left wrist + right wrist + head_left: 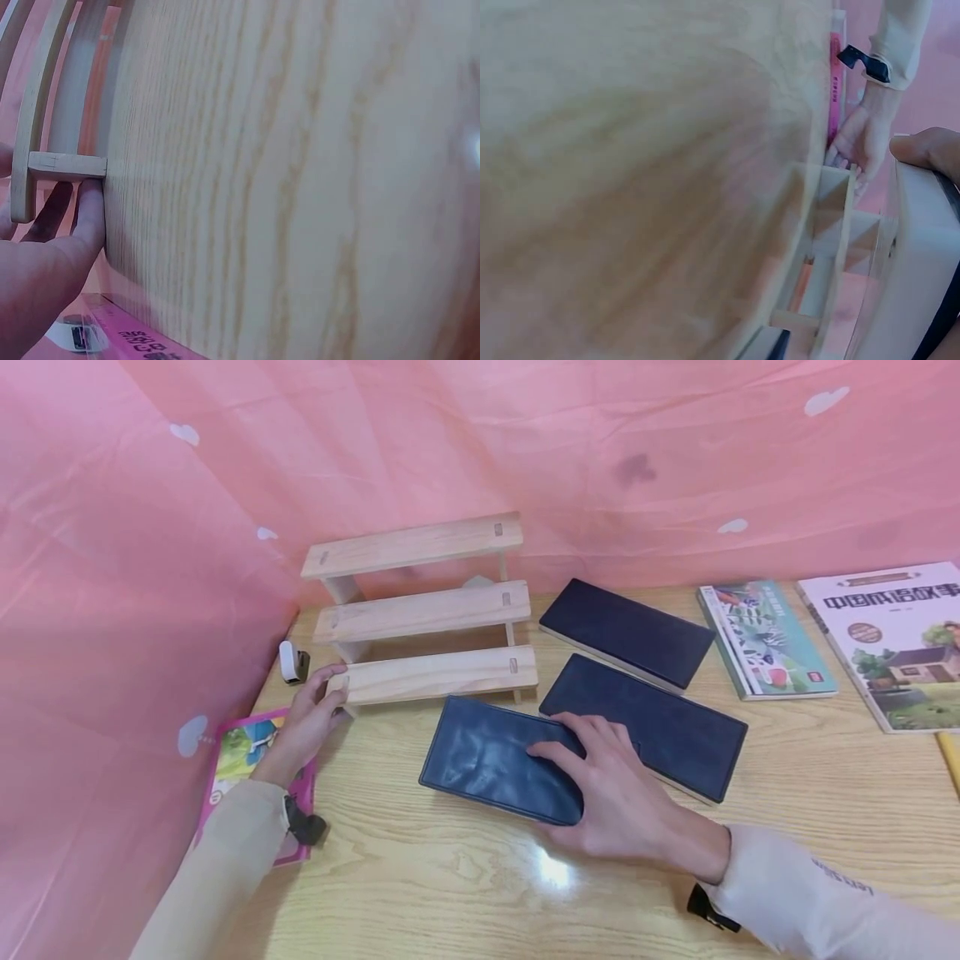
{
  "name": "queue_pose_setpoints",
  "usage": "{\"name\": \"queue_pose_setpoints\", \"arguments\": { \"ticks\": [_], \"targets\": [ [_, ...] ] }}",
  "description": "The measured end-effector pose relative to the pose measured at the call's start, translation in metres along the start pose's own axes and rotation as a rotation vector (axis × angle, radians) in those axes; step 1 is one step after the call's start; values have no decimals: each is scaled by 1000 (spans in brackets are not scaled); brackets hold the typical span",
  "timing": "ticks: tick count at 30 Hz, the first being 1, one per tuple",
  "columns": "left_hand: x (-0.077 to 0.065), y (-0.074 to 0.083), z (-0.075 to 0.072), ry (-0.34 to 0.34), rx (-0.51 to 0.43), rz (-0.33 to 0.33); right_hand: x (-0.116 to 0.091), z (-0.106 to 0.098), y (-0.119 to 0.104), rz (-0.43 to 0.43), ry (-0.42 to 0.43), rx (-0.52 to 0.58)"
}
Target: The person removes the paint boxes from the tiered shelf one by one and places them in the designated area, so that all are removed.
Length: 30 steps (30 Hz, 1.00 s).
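Observation:
My right hand (611,785) grips a dark blue notebook (498,760) by its right end, with fingers over the cover and the thumb at the near edge. The notebook is held tilted, in front of a three-step wooden stand (442,672). In the right wrist view, the pale page edges of the notebook (926,247) show beside the thumb (930,150). My left hand (309,718) holds the left end of the stand's lowest step. In the left wrist view, fingers (90,217) lie against the stand's leg (67,165), under the step.
Two more dark notebooks (630,631) (652,722) lie right of the stand. Beyond them are a teal illustrated book (780,639) and a white picture book (892,652). A pink-bordered book (300,789) lies under the left forearm, near a small white-and-black object (292,662). Pink cloth (585,460) hangs behind.

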<state>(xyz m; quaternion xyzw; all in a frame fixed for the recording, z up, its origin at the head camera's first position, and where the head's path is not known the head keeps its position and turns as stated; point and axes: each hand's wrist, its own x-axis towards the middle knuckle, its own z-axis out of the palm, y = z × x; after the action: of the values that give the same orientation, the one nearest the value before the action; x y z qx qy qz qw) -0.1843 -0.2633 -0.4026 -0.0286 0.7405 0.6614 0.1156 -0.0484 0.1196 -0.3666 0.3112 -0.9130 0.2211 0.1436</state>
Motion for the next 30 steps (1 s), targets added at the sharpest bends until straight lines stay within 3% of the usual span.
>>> {"name": "queue_pose_setpoints", "arguments": {
  "ticks": [12,30],
  "targets": [
    [0,1,2,-5,-11,4,-14,15,1,32,-65,-28],
    [-2,3,2,-9,-10,-4,-10,32,-2,82,-136,-42]
  ]
}}
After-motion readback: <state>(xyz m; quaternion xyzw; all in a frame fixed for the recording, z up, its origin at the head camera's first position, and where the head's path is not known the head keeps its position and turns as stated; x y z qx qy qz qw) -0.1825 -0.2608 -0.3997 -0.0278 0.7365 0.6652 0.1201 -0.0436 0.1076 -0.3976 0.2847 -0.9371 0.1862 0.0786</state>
